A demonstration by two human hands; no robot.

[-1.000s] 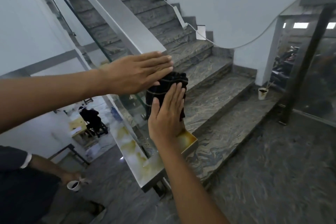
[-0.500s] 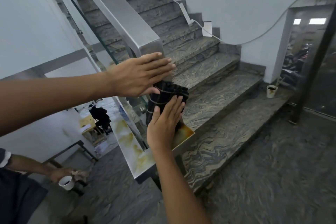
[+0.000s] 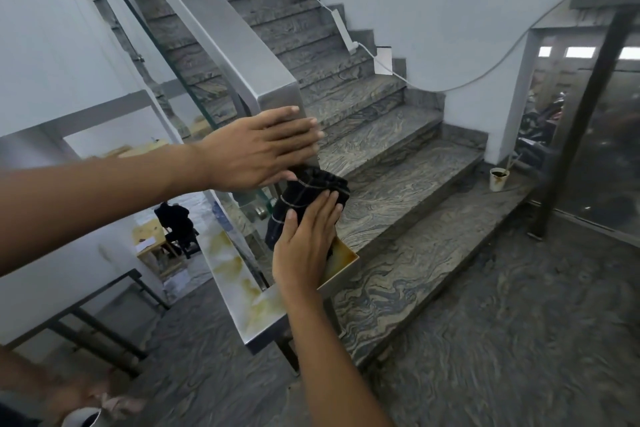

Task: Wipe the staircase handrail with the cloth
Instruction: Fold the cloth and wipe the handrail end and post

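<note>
Black cloth pressed on handrail end by flat right hand.

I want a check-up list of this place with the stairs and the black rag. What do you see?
Surface: steel handrail slopes down the stairs to a corner, then drops as a flat post face; a lower rail section shows yellowish stains.
Job's things: dark cloth, bunched against the post.
Clutter: stained cup on the bottom step; another cup at the lower left edge.
Hands: left hand flat, fingers straight, above the cloth; right hand flat, pressing the cloth.
Cables: white cable along the wall, with a power strip.
Surroundings: marbled stone stairs, glass panel, a person seated downstairs.
</note>
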